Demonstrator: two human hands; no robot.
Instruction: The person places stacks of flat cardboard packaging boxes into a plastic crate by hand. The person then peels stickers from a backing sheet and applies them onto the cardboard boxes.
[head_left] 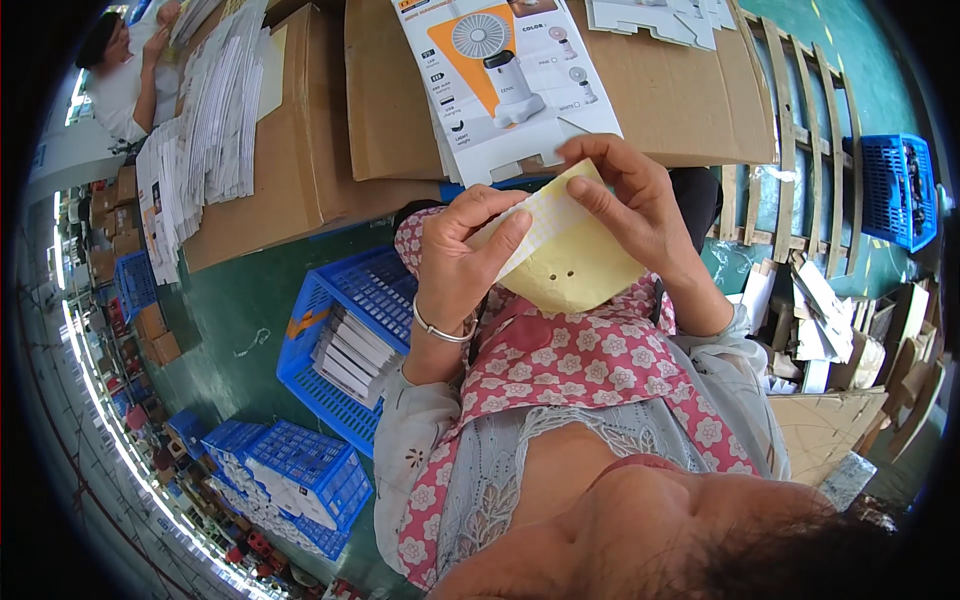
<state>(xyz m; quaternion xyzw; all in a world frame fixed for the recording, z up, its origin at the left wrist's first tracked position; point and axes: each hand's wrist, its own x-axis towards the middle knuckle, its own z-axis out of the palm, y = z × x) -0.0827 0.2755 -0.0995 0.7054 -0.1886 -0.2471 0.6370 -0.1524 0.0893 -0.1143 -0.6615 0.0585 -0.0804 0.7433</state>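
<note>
Yellow backing sheet [580,265] sits between both hands, held up in front of the chest above a pink flowered garment [580,360] and below the near edge of the desk [310,150]. A white gridded strip of labels [545,220] lies across its upper left part. The left hand [460,260] is closed in a pinch, thumb over the strip's lower left end and fingers curled behind; a silver bangle [440,330] rings its wrist. The right hand [635,205] grips the sheet's upper right edge, index finger lying flat along the sheet and the other fingers bent over its top corner. The sheet is tilted, its long axis running from upper left down to lower right, with one corner pointing down toward the lap; two small punched holes show near its middle. One printed flat carton [505,80] picturing a small fan lies on the brown cardboard of the desk just above the hands, seemingly atop a few more like it, though the count is hard to tell. One blue crate [350,340] of stacked flat cartons stands on the green floor at the left, with about three more blue crates [290,480] farther down, and another blue crate [895,190] at the right.
</note>
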